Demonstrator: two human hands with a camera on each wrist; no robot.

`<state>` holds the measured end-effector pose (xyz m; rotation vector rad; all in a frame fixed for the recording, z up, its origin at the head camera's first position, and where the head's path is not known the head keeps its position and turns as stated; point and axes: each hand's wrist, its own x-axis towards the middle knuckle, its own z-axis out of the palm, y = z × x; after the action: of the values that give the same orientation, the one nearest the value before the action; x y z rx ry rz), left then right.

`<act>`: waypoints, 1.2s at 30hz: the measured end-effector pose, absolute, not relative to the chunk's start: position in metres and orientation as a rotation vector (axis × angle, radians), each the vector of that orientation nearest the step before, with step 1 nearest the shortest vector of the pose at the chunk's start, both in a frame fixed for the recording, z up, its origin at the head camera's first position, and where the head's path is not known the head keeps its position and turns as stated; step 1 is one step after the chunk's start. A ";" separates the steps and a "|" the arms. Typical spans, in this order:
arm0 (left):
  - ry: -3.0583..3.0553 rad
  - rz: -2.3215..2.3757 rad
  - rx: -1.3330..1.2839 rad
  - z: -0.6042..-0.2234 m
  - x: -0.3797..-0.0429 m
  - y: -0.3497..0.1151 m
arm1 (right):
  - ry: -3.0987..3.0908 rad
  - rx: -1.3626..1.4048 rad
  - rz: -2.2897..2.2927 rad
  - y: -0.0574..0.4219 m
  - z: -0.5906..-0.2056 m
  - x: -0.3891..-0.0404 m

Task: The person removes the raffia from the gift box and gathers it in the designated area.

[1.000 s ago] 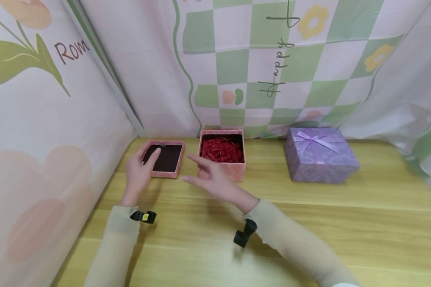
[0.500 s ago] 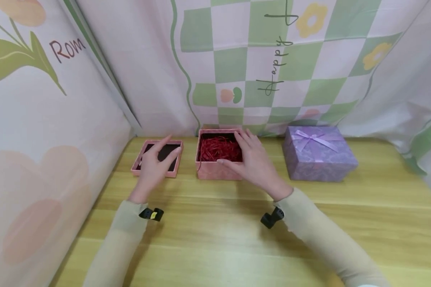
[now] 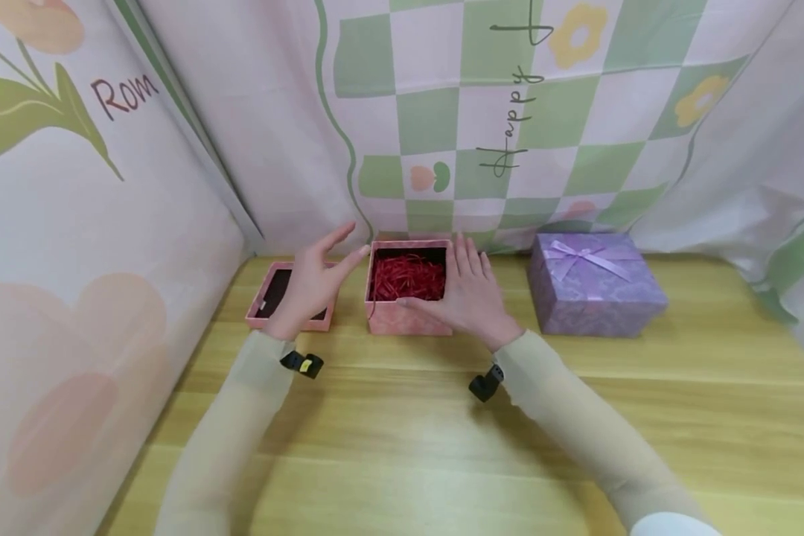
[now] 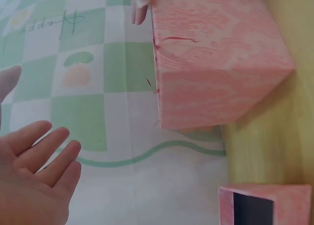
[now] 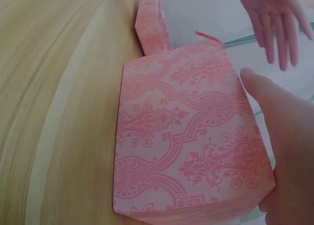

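Observation:
A pink patterned box (image 3: 410, 318) stands uncovered on the table, red paper shreds (image 3: 409, 278) filling its inside. My right hand (image 3: 472, 294) touches the box's right side, its fingers straight and pointing away and its thumb along the front top edge. In the right wrist view the thumb (image 5: 260, 87) lies by the top rim. My left hand (image 3: 315, 279) is in the air between the box and its pink lid (image 3: 257, 307), fingers spread, holding nothing. The lid lies upturned at the left, its dark inside partly hidden by that hand.
A purple box (image 3: 592, 290) with a ribbon bow stands to the right on the wooden table (image 3: 402, 447). A green-and-white checked curtain (image 3: 429, 123) hangs right behind the boxes, and a printed cloth (image 3: 107, 246) closes the left side.
My left hand has left the lid and moved right towards the box. My right hand has gone from in front of the box to its right side. The lid lies flat where it was.

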<state>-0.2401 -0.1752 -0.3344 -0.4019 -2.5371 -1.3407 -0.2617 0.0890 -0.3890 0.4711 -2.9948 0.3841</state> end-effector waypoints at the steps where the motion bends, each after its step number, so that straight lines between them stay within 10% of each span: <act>1: -2.543 -1.351 -0.414 -0.332 -0.244 -0.173 | -3.000 0.471 0.368 0.089 -0.389 -0.262; 36: -3.149 -0.769 -0.879 -0.364 -0.306 -0.096 | -2.983 0.462 0.440 0.089 -0.397 -0.267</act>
<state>-0.3057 -0.0963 -0.3637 -0.8792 -3.1492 -0.7686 -0.2668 0.0890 -0.3967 0.4619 -2.9831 0.4402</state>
